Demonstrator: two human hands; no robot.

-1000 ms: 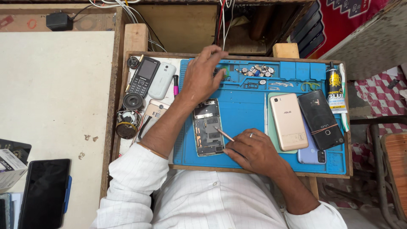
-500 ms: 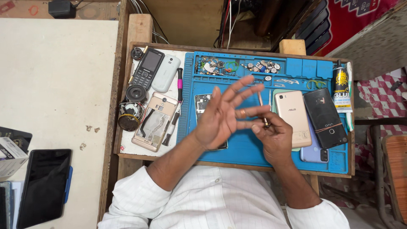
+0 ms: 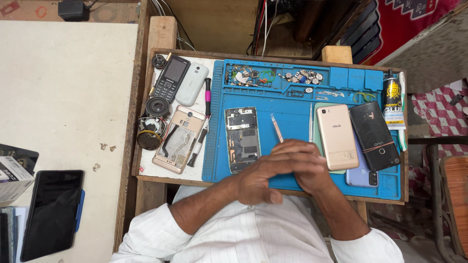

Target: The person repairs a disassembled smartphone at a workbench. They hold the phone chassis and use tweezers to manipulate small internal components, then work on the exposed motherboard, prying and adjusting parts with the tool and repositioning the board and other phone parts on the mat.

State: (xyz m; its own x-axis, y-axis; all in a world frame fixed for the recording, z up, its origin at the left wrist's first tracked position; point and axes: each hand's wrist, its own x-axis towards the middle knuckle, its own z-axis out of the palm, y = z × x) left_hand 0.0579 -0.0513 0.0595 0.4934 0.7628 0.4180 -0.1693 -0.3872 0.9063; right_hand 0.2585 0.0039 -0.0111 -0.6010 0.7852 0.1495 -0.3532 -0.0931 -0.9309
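Note:
My hands rest together on the front of the blue work mat point(image 3: 292, 114). My left hand point(image 3: 261, 179) lies over my right hand point(image 3: 312, 173), its fingers folded across it. A thin metal tool point(image 3: 276, 127) sticks out from under those fingers and points away from me; my right hand appears to grip it. Just left of the hands lies an opened phone point(image 3: 242, 139) with its circuit boards exposed. To the right, a gold phone point(image 3: 336, 136) lies face down beside a black phone point(image 3: 374, 135).
On a white pad to the left lie a gold phone frame point(image 3: 178, 139), a black keypad phone point(image 3: 170, 78), a white phone point(image 3: 191, 84), a pink-handled screwdriver point(image 3: 207, 97) and round speakers point(image 3: 148, 134). Small parts point(image 3: 273, 77) fill the mat's far compartments. A glue tube point(image 3: 393, 104) stands right; a black tablet point(image 3: 53, 212) lies far left.
My left hand came back from the mat's far compartments, spread open in mid-air, then closed over my right hand. The right hand drew back from the opened phone with the tool.

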